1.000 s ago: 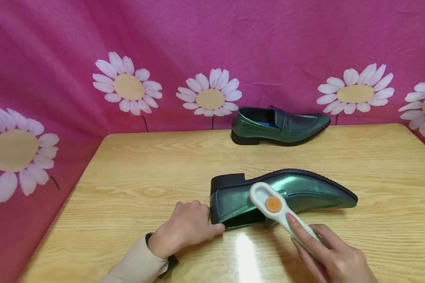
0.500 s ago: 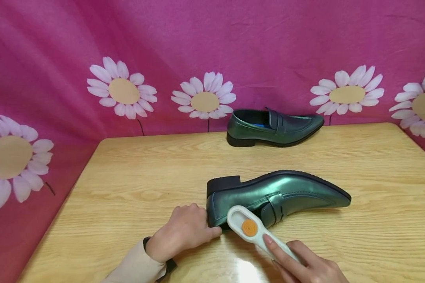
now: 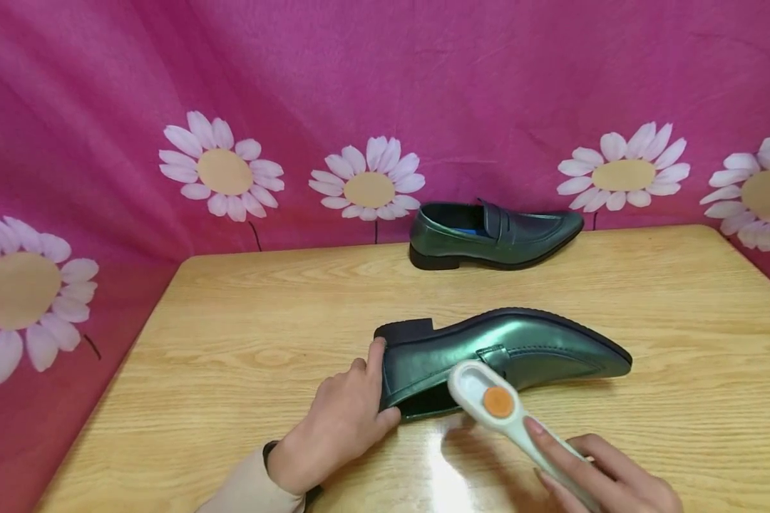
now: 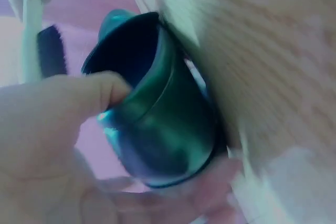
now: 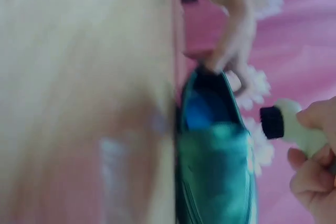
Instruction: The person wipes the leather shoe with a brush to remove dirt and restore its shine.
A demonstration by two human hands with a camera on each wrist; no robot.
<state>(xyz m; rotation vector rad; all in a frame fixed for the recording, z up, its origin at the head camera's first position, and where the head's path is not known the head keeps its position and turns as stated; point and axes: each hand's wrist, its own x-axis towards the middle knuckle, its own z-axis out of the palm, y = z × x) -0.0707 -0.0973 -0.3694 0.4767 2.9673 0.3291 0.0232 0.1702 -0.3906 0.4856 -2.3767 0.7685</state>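
Observation:
A dark green loafer (image 3: pixel 449 356) lies on its side on the table, sole facing away and toe to the right. My left hand (image 3: pixel 336 420) grips its heel end, thumb at the opening's rim and a finger up by the heel block; the left wrist view shows the thumb on the rim of the shoe (image 4: pixel 163 129). My right hand (image 3: pixel 609 474) holds a white-handled brush (image 3: pixel 520 427) with an orange disc, in front of the shoe's opening. Dark bristles (image 5: pixel 272 123) show in the right wrist view, apart from the shoe (image 5: pixel 215 171).
A second green loafer (image 3: pixel 494 239) stands upright at the back edge of the wooden table (image 3: pixel 263 306), toe to the right. Behind the table hangs a pink cloth (image 3: pixel 334 85) with large white daisies.
The brush went left and down, then back right, and is now before the shoe's opening. My left hand has raised a finger along the heel. The shoe keeps its pose.

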